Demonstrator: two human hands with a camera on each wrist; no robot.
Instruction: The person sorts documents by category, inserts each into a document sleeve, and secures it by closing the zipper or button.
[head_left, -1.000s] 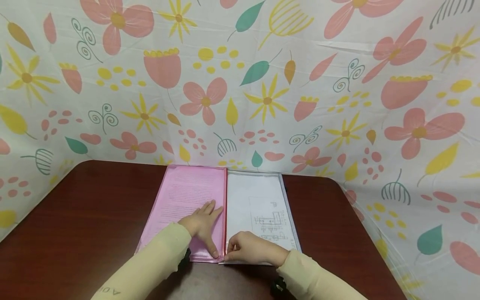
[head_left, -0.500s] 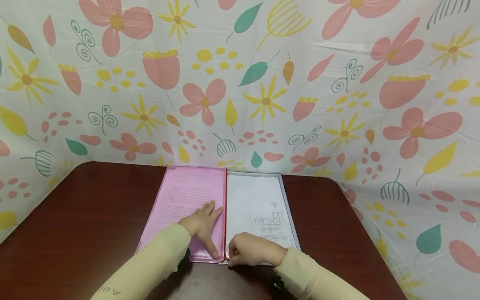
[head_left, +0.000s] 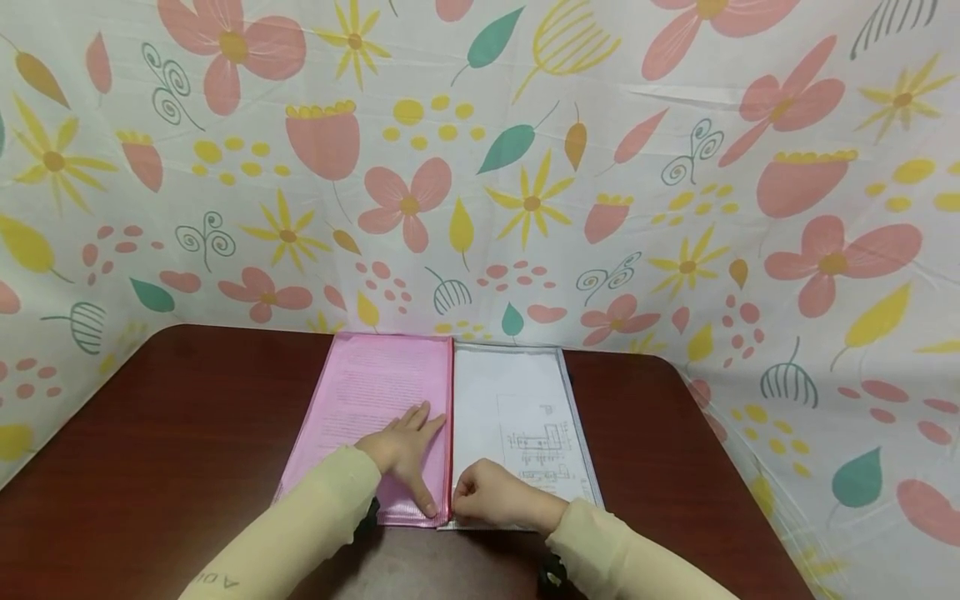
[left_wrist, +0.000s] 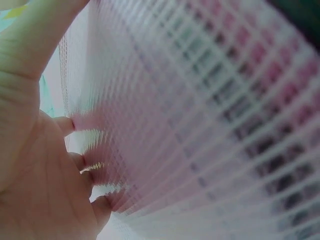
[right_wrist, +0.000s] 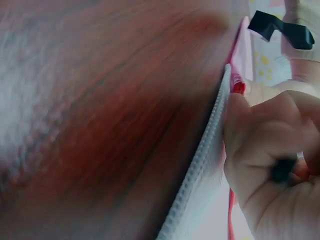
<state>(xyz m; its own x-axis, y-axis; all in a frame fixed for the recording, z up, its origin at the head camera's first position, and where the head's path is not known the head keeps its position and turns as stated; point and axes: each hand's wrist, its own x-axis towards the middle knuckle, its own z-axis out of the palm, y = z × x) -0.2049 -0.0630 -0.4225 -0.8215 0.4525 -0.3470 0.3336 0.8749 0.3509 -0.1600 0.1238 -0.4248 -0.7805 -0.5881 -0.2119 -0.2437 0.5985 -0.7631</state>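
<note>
A pink mesh zip pouch (head_left: 375, 375) with printed pages inside lies flat, its red zipper (head_left: 452, 417) running down the right side. My left hand (head_left: 403, 454) rests spread on this pouch, thumb near the bottom corner; the left wrist view shows its mesh (left_wrist: 165, 130) close up. Beside it lies a clear pouch with a grey edge (head_left: 573, 392) and a line drawing (head_left: 543, 437) inside. My right hand (head_left: 504, 497) has curled fingers and pinches at the zipper's near end. In the right wrist view a red zipper end (right_wrist: 239, 88) shows at its fingertips; the pull is hidden.
Both pouches lie on a dark brown table (head_left: 172, 442), reaching to its back edge. A flower-printed cloth (head_left: 480, 167) hangs behind and on both sides. Black wrist straps (head_left: 553, 573) show under the cream sleeves (head_left: 292, 525).
My right fingertips dipped slightly toward me and right, then came back up and left to the zipper's near end. My left hand and both pouches stay in place.
</note>
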